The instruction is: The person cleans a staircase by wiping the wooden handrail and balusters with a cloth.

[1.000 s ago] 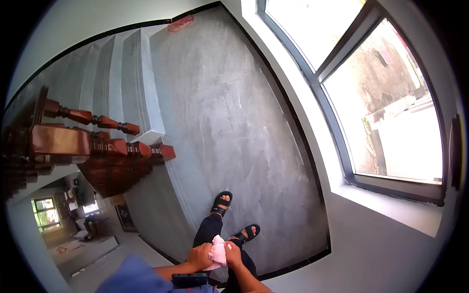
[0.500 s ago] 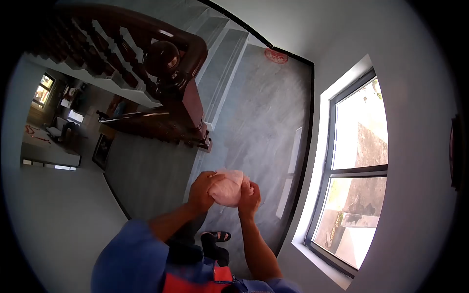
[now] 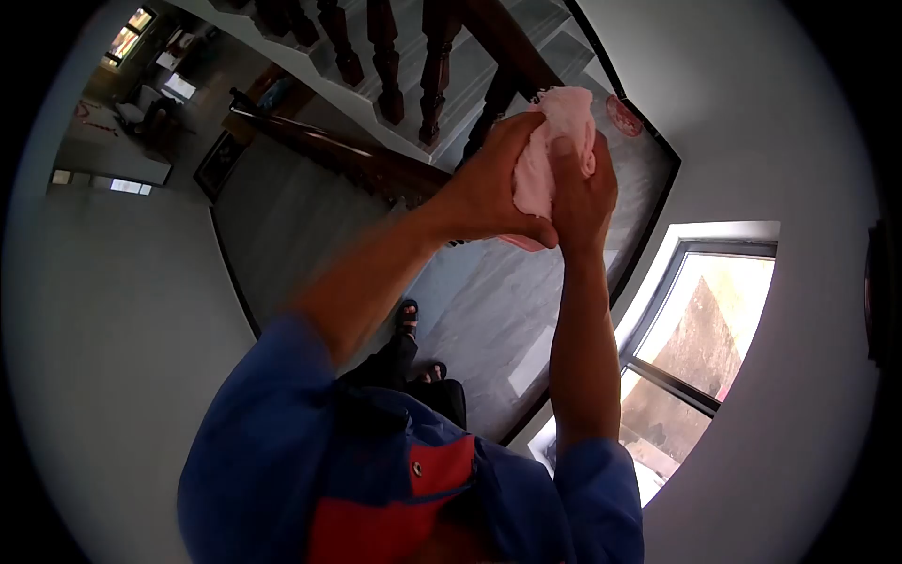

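A bunched, folded pink cloth (image 3: 569, 111) is up in front of me at the upper middle, held between both hands. My left hand (image 3: 496, 183) is closed round its left side, with the thumb low. From the right, my right hand (image 3: 587, 195) grips it, its thumb pressed on the folds. Behind the cloth runs the dark wooden handrail (image 3: 507, 42). Cloth and hands hide the lower end of this rail and its post. I cannot tell whether the cloth touches the wood.
Turned balusters (image 3: 383, 61) line the stair steps at the top. A lower banister (image 3: 319, 141) slopes down on the left. At right is a framed window (image 3: 714, 320) in the white wall. My sandalled feet stand on the grey floor (image 3: 479, 310). A furnished room shows at upper left.
Both hands have lifted the pink cloth up and to the right, towards the handrail. The view has shifted, so the stairs and window sit differently. One foot has moved.
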Available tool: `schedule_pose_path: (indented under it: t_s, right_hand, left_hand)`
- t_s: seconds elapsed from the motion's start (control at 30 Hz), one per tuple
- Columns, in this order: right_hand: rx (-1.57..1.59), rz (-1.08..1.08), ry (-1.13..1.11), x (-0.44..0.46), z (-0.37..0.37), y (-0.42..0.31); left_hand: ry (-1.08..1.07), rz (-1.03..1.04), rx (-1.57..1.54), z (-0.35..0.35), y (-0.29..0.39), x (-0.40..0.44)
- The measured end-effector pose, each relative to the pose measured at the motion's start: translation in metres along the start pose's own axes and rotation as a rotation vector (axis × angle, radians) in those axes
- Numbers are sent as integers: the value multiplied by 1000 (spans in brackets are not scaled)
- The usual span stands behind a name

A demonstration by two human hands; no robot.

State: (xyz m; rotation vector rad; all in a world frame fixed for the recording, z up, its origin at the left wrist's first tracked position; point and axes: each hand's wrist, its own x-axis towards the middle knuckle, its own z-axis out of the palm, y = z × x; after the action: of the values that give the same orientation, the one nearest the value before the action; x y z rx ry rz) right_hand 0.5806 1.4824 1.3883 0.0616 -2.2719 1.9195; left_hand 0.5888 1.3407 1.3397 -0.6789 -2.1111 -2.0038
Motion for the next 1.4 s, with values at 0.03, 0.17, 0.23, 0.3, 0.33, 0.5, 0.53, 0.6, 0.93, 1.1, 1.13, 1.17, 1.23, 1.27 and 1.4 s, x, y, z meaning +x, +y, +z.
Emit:
schedule_pose_path:
  t_s: [0.03, 0.17, 0.23, 0.3, 0.33, 0.5, 0.53, 0.6, 0.93, 1.1, 1.13, 1.17, 1.23, 1.27, 1.4]
  right_hand:
    - [95, -9, 20, 2, 0, 7]
    - [28, 6, 34, 4, -1, 17]
    - [-73, -46, 31, 6, -5, 26]
    - [-153, -41, 96, 1, -4, 27]
    - [-166, -54, 112, -1, -8, 33]
    - [-225, -143, 97, -11, -13, 41]
    - [-244, -157, 89, -8, -4, 37]
    - [-381, -230, -10, -8, -1, 21]
    - [-1074, -555, -281, 9, 29, -27]
    - [-1236, -604, -235, 1, 67, -27]
    - [-1216, -651, -267, -3, 74, -23]
    - [-1194, -699, -296, -7, 84, -17]
    - [-920, -629, -406, -15, 114, 5]
    - [-847, -594, -400, -18, 127, 26]
    - [-926, -431, -309, -9, 176, 142]
  left_hand:
    - [107, 86, -7, 10, -6, 0]
    - [618, 146, 41, 56, -24, 0]
    - [663, 215, 18, 57, -33, 5]
    - [655, 219, -17, 53, -35, 5]
    - [627, 203, 6, 52, -39, 2]
    - [507, 216, -59, 42, -49, -2]
    - [457, 206, -83, 35, -51, -2]
    - [411, 183, -131, 29, -50, -5]
    - [-19, 270, -367, 13, -97, -11]
    - [-84, -136, -633, 10, -112, -24]
    - [-83, -175, -629, 3, -118, -29]
    - [-79, -196, -610, -6, -125, -32]
    - [-47, -158, -451, -28, -145, -43]
    - [-19, -136, -332, -41, -158, -50]
    - [-5, -131, 338, -81, -231, -79]
